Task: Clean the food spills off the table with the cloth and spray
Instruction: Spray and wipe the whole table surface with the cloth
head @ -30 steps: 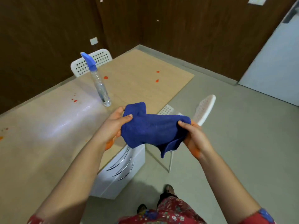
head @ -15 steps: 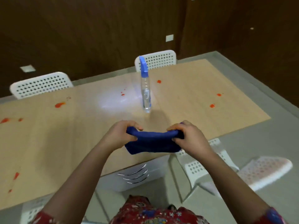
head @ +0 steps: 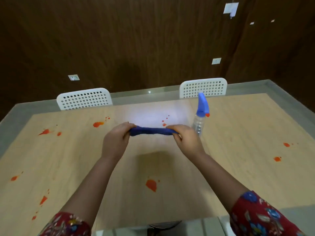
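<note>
Since the earlier frames the view has swung round from the worktop's corner to face it squarely, and both hands have carried the cloth from beyond the worktop's edge out over its middle; the cloth, which hung loose, is now pulled into a narrow band.

The left hand [head: 117, 139] and the right hand [head: 185, 138] each close around one end of the dark blue cloth [head: 150, 130], stretched level between them above the pale wood worktop [head: 238, 167]. Each grip is a shut fist around its end of the cloth. Whether the cloth touches the surface cannot be told.

A clear spray bottle [head: 200, 116] with a blue trigger head stands upright on the worktop just beyond the right hand.

Orange-red food spills [head: 151, 185] dot the surface: one large blot near the front between the forearms, several along the left side, two at the right, and small specks just behind the cloth.

Two white perforated chairs [head: 84, 98] stand at the far side, against a dark wood-panelled wall [head: 136, 40]. Red floral sleeves [head: 262, 217] cover both upper arms.
</note>
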